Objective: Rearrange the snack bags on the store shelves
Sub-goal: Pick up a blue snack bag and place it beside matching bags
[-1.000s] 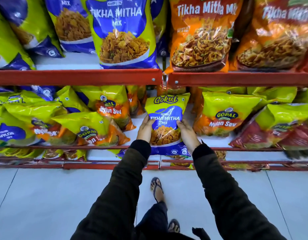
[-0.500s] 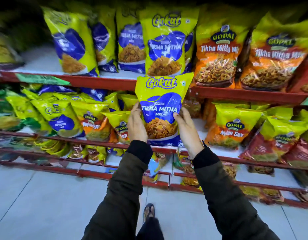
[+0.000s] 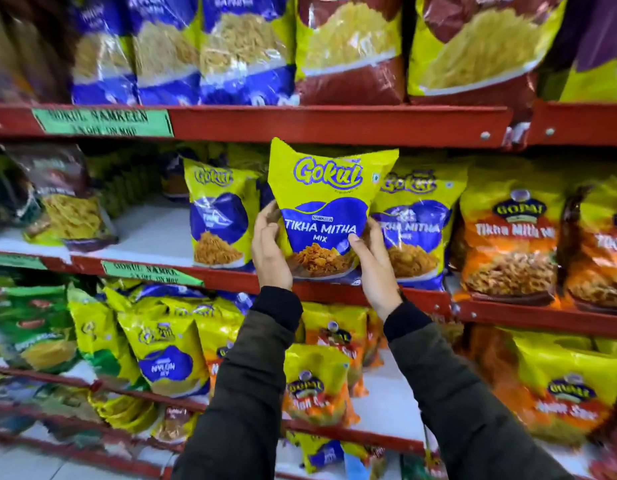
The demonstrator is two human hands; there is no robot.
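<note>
We hold the Gokul Tikha Mitha bag (image 3: 329, 209) upright before the middle red shelf (image 3: 231, 277), our left hand (image 3: 270, 251) and right hand (image 3: 374, 268) each in a closed grip on its sides, between matching Gokul bags (image 3: 220, 216).

The Tikha Mitha bag (image 3: 329, 209) is glossy plastic film, smooth with light crinkles, and the blue bags (image 3: 210, 53) on the top shelf glare with the same shiny wrap. The shelf edge (image 3: 335, 123) looks like red painted metal with bolt heads, carrying a matt green paper label (image 3: 102, 122). The sleeves (image 3: 251, 375) are dark matt cloth.
</note>
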